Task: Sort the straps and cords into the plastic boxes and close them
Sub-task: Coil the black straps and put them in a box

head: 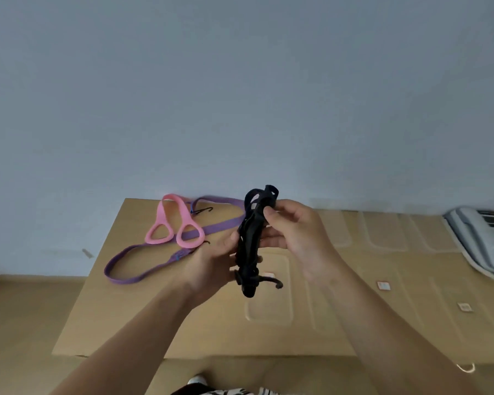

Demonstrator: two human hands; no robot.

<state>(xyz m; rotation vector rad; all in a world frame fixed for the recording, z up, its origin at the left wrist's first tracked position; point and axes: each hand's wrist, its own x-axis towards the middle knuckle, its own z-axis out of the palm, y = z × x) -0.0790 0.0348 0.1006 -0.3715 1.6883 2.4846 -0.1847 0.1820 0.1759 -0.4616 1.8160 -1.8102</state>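
Both hands, left (211, 263) and right (300, 238), grip a black cord bundle (250, 246) above the tan table (126, 323) by a pale wall (240, 81).

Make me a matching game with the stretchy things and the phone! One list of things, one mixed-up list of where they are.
Things:
1. black bundled cord
2. pink figure-eight band
3. purple strap
4. desk phone

Places:
A. far right edge of the table
B. held up in both hands
C. lying on the purple strap
D. spread in a long loop on the cardboard

Pairs: 1-B, 2-C, 3-D, 4-A
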